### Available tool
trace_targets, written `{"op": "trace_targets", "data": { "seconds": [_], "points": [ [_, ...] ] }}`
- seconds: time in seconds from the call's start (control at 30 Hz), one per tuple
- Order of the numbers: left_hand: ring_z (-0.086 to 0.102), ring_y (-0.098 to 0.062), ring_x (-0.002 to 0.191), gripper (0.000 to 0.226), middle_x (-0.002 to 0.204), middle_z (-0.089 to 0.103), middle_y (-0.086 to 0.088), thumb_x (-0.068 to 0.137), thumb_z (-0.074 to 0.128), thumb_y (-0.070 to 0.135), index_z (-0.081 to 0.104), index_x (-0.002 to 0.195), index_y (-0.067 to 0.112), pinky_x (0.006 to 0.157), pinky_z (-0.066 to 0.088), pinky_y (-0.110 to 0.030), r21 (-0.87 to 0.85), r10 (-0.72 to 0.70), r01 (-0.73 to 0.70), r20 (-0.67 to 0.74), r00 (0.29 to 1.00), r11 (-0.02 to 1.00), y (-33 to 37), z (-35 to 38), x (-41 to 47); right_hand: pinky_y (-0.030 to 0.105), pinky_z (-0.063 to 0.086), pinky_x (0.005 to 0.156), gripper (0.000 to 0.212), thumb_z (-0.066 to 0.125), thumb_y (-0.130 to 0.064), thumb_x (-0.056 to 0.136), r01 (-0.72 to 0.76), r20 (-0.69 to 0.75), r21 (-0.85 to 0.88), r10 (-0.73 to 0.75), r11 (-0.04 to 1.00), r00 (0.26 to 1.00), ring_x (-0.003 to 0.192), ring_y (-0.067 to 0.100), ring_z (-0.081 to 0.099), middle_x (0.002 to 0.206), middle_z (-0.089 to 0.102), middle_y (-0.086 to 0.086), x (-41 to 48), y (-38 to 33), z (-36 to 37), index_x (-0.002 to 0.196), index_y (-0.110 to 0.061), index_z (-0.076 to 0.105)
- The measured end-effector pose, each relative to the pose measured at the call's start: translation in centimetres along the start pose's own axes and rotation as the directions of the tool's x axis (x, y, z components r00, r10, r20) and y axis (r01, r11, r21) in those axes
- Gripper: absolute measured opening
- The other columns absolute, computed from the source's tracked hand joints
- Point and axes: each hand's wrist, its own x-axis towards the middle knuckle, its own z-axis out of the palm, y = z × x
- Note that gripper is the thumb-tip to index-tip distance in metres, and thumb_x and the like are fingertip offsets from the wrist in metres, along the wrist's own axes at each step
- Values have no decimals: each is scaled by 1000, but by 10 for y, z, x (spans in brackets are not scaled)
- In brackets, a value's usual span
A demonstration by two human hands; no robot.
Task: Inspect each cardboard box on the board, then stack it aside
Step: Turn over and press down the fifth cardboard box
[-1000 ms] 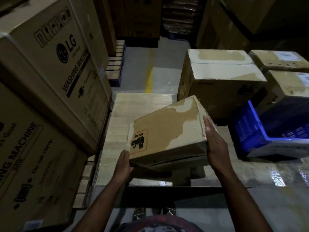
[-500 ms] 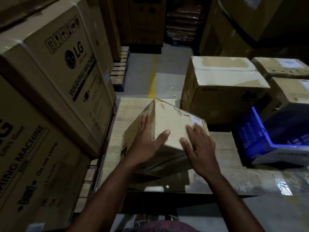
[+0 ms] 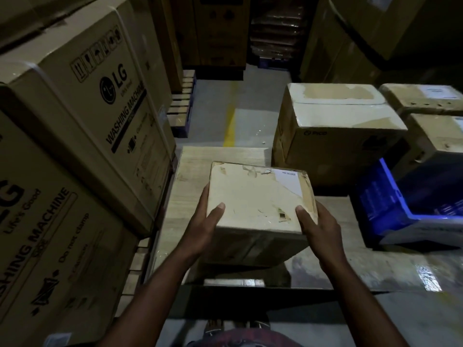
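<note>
Above the near half of the wooden board (image 3: pixel 190 176), the small cardboard box (image 3: pixel 258 196) sat squarely between the two hands. The left hand (image 3: pixel 200 226) clasped its left side and the right hand (image 3: pixel 320 231) its near right corner. Each thumb lay flat on the pale top face, and the other fingers wrapped out of sight round the sides. Whether the underside touched the board could not be told, as shadow hid that edge.

The box lay directly ahead of both palms, pinched from left and right, with neither hand plainly nearer. Its top face looked almost square, so no long axis stood out. That face tilted up toward the camera, and the white label (image 3: pixel 288 180) sat in the far right corner.

The larger taped carton (image 3: pixel 333 146) and the blue crate (image 3: pixel 375 204) stood to the right, and the washing machine cartons (image 3: pixel 87 108) walled the left. Setting the box aside would likely mean a swing rightward, led by the right hand.
</note>
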Motion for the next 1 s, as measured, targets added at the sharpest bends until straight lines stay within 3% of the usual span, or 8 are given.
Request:
{"op": "trace_targets", "data": {
  "seconds": [0.2, 0.3, 0.43, 0.6, 0.73, 0.83, 0.93, 1.0],
  "points": [
    [43, -14, 140, 82, 153, 45, 3, 84, 58, 49, 27, 156, 29, 120, 30, -46, -138, -110, 101, -63, 992, 985, -20, -8, -1, 42, 59, 84, 64, 53, -66, 86, 99, 15, -103, -98, 990, 995, 105, 17, 64, 116, 67, -7, 3, -7, 12, 135, -26, 59],
    [42, -11, 140, 85, 154, 44, 5, 82, 61, 51, 25, 157, 30, 121, 29, -44, -140, -103, 94, -61, 993, 986, -22, -9, -2, 44, 59, 87, 74, 50, -74, 82, 78, 22, -49, -77, 996, 997, 109, 18, 65, 121, 69, -2, 2, -4, 12, 139, -27, 58],
    [42, -7, 139, 76, 155, 42, 9, 88, 54, 42, 22, 157, 37, 120, 30, -40, -118, -66, 57, -75, 995, 991, -24, -8, -2, 30, 55, 87, 79, 51, -74, 77, 20, 71, 120, -28, 993, 997, 115, 10, 63, 129, 65, -4, -7, -1, 8, 144, -33, 53],
    [48, 2, 132, 71, 151, 46, 12, 96, 58, 35, 21, 157, 37, 116, 35, -32, -87, -41, 36, -57, 998, 996, -29, -15, 3, 48, 53, 101, 83, 59, -72, 74, 39, 61, 161, -50, 986, 997, 125, 19, 58, 141, 59, -2, -15, -6, 4, 149, -37, 46],
    [53, 7, 124, 62, 138, 53, 23, 101, 54, 18, 26, 154, 33, 106, 42, -19, -60, -32, 30, -19, 999, 998, -30, -15, 4, 42, 50, 103, 67, 63, -52, 81, 171, -61, 144, -164, 975, 985, 127, 15, 56, 144, 55, -7, -20, -34, -8, 145, -46, 43],
    [55, 0, 125, 59, 139, 57, 17, 100, 58, 16, 32, 151, 30, 110, 42, -29, -58, -52, 52, -6, 999, 997, -39, -8, 4, 43, 52, 102, 60, 68, -31, 90, 224, -105, 101, -213, 969, 971, 122, 10, 58, 139, 56, -13, -20, -49, -9, 144, -44, 46],
    [48, -8, 135, 61, 147, 51, 10, 97, 62, 25, 34, 151, 31, 116, 36, -41, -87, -89, 87, -15, 996, 992, -43, -8, 1, 46, 47, 108, 65, 61, -45, 83, 248, -116, 41, -242, 968, 963, 131, 12, 54, 146, 55, -10, -24, -50, -1, 146, -38, 48],
    [39, -7, 141, 58, 151, 44, 11, 101, 55, 20, 29, 151, 32, 118, 31, -33, -17, -85, 85, -16, 996, 996, -40, -11, 1, 46, 45, 110, 71, 53, -56, 80, 241, -107, 12, -239, 970, 965, 134, 13, 51, 147, 54, -8, -27, -50, 5, 148, -37, 47]
  ]
}}
